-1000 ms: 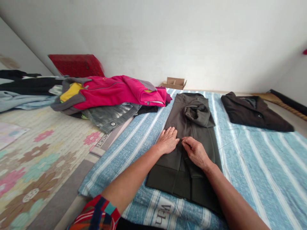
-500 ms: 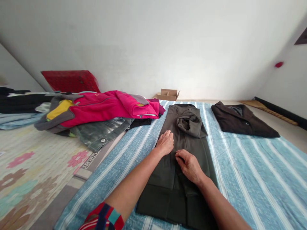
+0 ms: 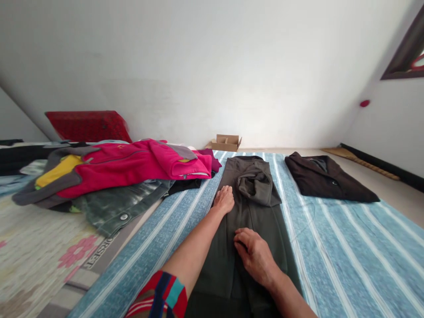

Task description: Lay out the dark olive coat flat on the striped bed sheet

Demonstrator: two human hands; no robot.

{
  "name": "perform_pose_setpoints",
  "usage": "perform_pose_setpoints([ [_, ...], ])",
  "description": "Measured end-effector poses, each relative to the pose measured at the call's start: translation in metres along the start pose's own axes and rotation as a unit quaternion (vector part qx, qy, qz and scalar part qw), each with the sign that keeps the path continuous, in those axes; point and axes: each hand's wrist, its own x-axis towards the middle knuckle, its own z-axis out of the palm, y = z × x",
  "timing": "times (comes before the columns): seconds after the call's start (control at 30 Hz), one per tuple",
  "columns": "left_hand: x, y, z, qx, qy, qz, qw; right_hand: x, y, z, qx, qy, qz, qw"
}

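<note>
A long dark grey jacket (image 3: 245,216) lies lengthwise on a blue striped cloth, its collar at the far end. One sleeve (image 3: 256,185) is bunched up in loose folds on its upper right part. My left hand (image 3: 224,199) rests on the jacket's left side, fingers curled down and closed on the fabric. Nearer to me and to the right, my right hand (image 3: 255,256) pinches the cloth around the jacket's middle; its fingertips partly hide what they grip. The jacket's near end lies under my forearms.
A pink and grey jacket (image 3: 132,165) lies heaped over a dark denim garment (image 3: 122,207) on the left. On the right sits a folded dark brown garment (image 3: 331,181). An open cardboard box (image 3: 226,143) and a red case (image 3: 88,126) stand by the wall.
The view has shifted, so the whole scene sits lower and further left. My right hand has drawn back along the jacket towards me, widening the gap to my left hand.
</note>
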Motion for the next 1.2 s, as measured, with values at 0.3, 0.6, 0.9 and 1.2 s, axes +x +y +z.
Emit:
perform_pose_setpoints([
  [0.3,0.018,-0.004,0.012,0.007,-0.078,-0.021,0.997,0.000,0.001,0.004,-0.001,0.005,0.003,1.000],
  [0.6,0.029,-0.010,0.009,-0.005,-0.078,-0.004,0.997,0.000,-0.001,0.005,-0.009,0.011,0.003,1.000],
  [0.9,0.068,-0.018,0.021,-0.017,0.030,-0.029,0.999,-0.001,0.007,0.013,0.013,0.036,-0.018,0.999],
  [1.2,0.108,-0.029,0.034,-0.039,0.030,-0.034,0.998,0.002,0.026,0.023,-0.018,0.086,-0.102,0.991],
])
